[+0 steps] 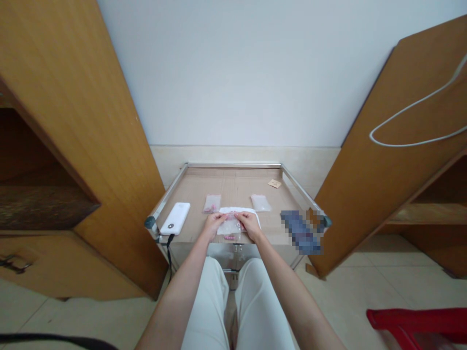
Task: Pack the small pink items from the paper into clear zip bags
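Between my two hands is a small clear plastic bag (pixel 230 224), pinched along its top edge. My left hand (pixel 214 223) grips the left end of that edge, and my right hand (pixel 249 224) grips the right end. Under the bag lies a white cloth or sheet (pixel 255 212) on the table. A short row of pink beads (pixel 229 237) shows just below the bag, near the table's front edge. Behind my left hand lies another clear bag (pixel 212 203) with pink bits inside. A further clear bag (pixel 260 202), whitish inside, rests behind my right hand.
The metal-framed table (pixel 233 181) stands against the wall between wooden cabinets. On its left is a white power bank (pixel 176 218) with a black cable. A small tan card (pixel 274 183) lies at the back right, a blurred dark item (pixel 301 232) at the right.
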A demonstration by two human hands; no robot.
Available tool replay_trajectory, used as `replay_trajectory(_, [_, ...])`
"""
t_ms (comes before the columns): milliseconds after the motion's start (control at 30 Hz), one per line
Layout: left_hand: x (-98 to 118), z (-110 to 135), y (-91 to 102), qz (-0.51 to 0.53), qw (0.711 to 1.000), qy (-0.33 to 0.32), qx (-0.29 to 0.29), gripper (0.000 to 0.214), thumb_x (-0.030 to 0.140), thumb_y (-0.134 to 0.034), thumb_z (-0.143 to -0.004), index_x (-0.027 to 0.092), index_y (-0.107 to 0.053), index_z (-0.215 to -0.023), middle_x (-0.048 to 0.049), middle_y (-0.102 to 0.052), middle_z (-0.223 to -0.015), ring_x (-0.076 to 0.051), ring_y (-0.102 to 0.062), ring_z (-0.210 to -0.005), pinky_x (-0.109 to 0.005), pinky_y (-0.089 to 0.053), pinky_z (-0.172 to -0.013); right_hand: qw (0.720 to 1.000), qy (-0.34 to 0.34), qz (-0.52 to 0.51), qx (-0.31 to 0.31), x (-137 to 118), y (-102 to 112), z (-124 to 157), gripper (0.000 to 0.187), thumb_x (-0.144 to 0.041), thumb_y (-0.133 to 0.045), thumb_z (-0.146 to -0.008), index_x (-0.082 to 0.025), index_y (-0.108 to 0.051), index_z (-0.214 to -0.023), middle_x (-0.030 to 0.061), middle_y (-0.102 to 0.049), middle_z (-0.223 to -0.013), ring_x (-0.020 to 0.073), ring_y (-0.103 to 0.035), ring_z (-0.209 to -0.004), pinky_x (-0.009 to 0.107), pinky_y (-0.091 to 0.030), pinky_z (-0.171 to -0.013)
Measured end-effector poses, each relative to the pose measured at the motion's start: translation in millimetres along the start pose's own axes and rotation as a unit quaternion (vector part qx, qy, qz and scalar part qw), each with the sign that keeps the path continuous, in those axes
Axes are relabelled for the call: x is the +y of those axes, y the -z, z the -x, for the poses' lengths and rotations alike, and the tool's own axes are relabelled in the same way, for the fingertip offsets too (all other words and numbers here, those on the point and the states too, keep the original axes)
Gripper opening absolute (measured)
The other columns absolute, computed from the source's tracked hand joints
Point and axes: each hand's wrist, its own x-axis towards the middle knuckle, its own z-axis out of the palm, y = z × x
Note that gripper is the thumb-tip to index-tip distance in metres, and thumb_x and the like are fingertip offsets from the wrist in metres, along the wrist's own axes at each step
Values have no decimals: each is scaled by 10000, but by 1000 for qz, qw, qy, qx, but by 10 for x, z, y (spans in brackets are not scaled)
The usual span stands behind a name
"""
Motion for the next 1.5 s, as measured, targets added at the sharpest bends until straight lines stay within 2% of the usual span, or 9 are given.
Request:
replay_trajectory(133, [-5, 18, 0, 11, 1000, 7, -10, 420, 448, -708, -400, 111, -650, -644, -17, -602, -555, -96, -472, -495, -221, -351, -504, 1000, 4, -3, 5, 3, 10, 1, 338, -452, -593, -589, -155, -494, -460, -62, -379, -357, 52, -280, -351, 203, -194, -364])
replay_trajectory(267, [-13, -4, 1, -10, 1000, -21, 1, 414, 486, -663, -471, 107, -652, -637, -26, -608, -568, -96, -477, -518, -219, -357, -526, 1000, 1, -15, 4, 8, 11, -3, 327, -457, -589, -590, -151, -522, -496, -61, -388, -364, 53, -281, -346, 201, -197, -355])
replay_trajectory(467, [20, -20, -16, 15, 999, -18, -23, 459, 464, -665, -488, 120, -642, -790, -19, -617, -610, -93, -501, -539, -217, -378, -554, 997, 0, -75, 36, 37, 23, -55, 312, -450, -591, -585, -153, -517, -525, -55, -437, -404, 50, -310, -344, 197, -216, -358])
replay_trajectory(667, [4, 0, -2, -11, 998, 5, -62, 373, 405, -691, -483, 106, -607, -691, -29, -616, -598, -115, -543, -539, -248, -419, -565, 989, -1, -134, 62, 39, 51, -109, 322, -460, -596, -572, -148, -521, -552, -40, -487, -460, 49, -352, -368, 197, -243, -388])
replay_trajectory(867, [20, 18, -15, -6, 998, -15, -57, 354, 407, -672, -505, 121, -526, -654, 4, -564, -528, -117, -549, -484, -259, -445, -522, 985, -9, -156, 69, 34, 46, -107, 297, -437, -616, -559, -150, -539, -570, -45, -495, -457, 52, -365, -363, 200, -249, -391])
replay_trajectory(1200, [72, 67, -75, 16, 998, -60, -20, 402, 359, -611, -575, 198, -333, -817, 75, -504, -561, -105, -540, -455, -234, -439, -448, 981, -9, -180, 66, 36, 19, -103, 252, -389, -627, -570, -143, -576, -587, -15, -579, -509, 84, -482, -439, 212, -377, -473])
replay_trajectory(1300, [95, 82, -113, -14, 997, -79, -8, 395, 353, -588, -593, 206, -335, -858, 59, -487, -650, -88, -526, -473, -229, -439, -447, 980, -21, -186, 67, 30, 17, -102, 247, -381, -638, -560, -144, -588, -612, -11, -589, -515, 91, -496, -429, 221, -400, -470])
replay_trajectory(1400, [111, 108, -169, -99, 990, -100, 24, 362, 377, -553, -616, 203, -353, -864, 4, -488, -801, -98, -538, -576, -245, -450, -491, 979, -23, -192, 69, 25, 17, -101, 244, -372, -645, -555, -142, -594, -620, -10, -597, -526, 85, -495, -416, 215, -403, -453])
replay_trajectory(1500, [121, 163, -229, -265, 948, -158, 70, 417, 388, -583, -588, 195, -378, -895, -46, -465, -959, -149, -529, -810, -298, -449, -666, 978, -18, -194, 70, 24, 16, -101, 244, -370, -644, -558, -138, -594, -617, -12, -596, -525, 81, -495, -415, 205, -398, -443])
